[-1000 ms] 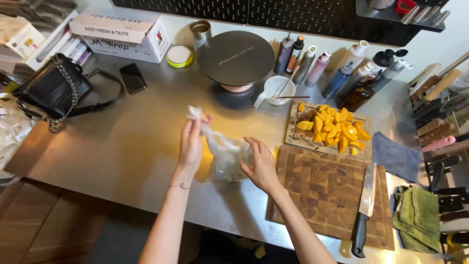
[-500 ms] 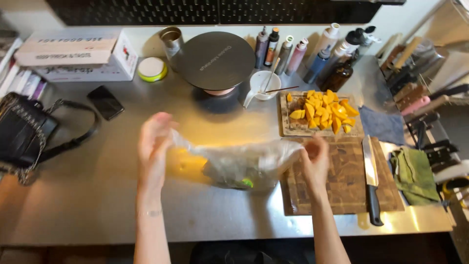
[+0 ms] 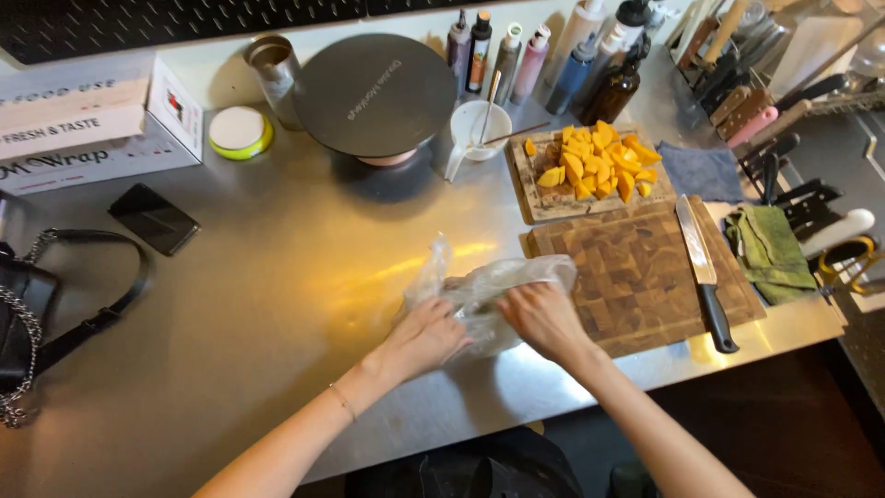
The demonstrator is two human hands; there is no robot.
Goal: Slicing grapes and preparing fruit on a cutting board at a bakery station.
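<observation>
Right at the near edge of the steel tabletop (image 3: 277, 304), a crumpled clear plastic bag (image 3: 489, 286) sits bunched up, and both of the person's hands are on it: the left hand (image 3: 426, 337) grips the bag's left side with fingers curled into the plastic, and the right hand (image 3: 544, 318) presses down on its right side, so the two hands are close together with the bag clamped between them. Can't really tell what's inside the bag. Its right end lies against the corner of a big dark end-grain cutting board (image 3: 636, 272), where a chef's knife (image 3: 702, 272) with a black handle lies along the right side. Just behind that is a smaller wooden board (image 3: 539, 198) piled with orange fruit chunks (image 3: 599, 164). Further back there's a white cup (image 3: 479, 124) with a utensil in it, a round dark turntable (image 3: 376, 92), and a row of bottles (image 3: 544, 60). Over on the left are a black phone (image 3: 153, 218), a black bag with a chain strap (image 3: 28, 304), and a box of wrap (image 3: 92, 124). A green cloth (image 3: 767, 249) lies on the far right.
</observation>
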